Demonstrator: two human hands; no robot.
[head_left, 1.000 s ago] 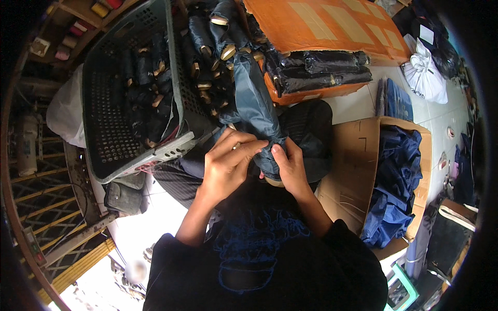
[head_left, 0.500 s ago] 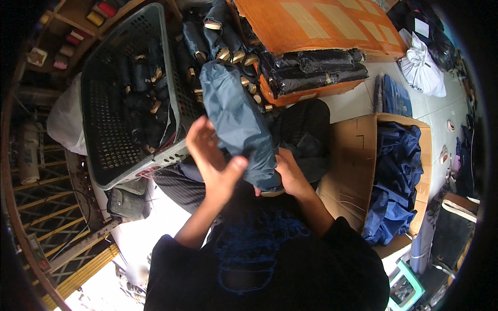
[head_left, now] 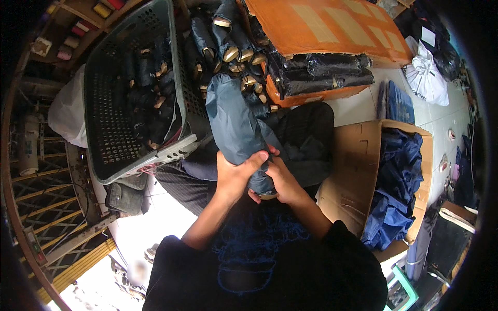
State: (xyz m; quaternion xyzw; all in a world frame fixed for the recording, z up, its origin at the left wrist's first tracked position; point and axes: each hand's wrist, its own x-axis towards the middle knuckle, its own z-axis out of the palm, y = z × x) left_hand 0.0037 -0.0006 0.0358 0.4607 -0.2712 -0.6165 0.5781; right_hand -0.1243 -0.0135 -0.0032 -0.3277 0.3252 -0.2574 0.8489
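A grey-blue bundle of cloth that looks like a folding umbrella (head_left: pixel 232 122) slants up and away from my lap, its pale end low between my hands. My left hand (head_left: pixel 234 173) is wrapped round its lower part, thumb across the cloth. On the other side my right hand (head_left: pixel 284 179) grips the same narrow end, its fingers curled in and partly hidden. The two hands nearly touch. Just beyond the bundle's far tip lies a heap of similar dark rolls (head_left: pixel 228 44) with pale ends.
To the left, a dark perforated basket (head_left: pixel 181 98) holds more rolls. An orange taped carton (head_left: pixel 332 26) with black wrapped packs stands at the back. On the right, a cardboard box (head_left: pixel 347 176) holds navy cloth (head_left: pixel 394 192). Thread spools (head_left: pixel 101 10) sit on a shelf at far left.
My left hand, open with fingers spread beside the cloth before, has come down and closed round the umbrella's lower part. The cloth there is now squeezed narrower. My right hand keeps its hold.
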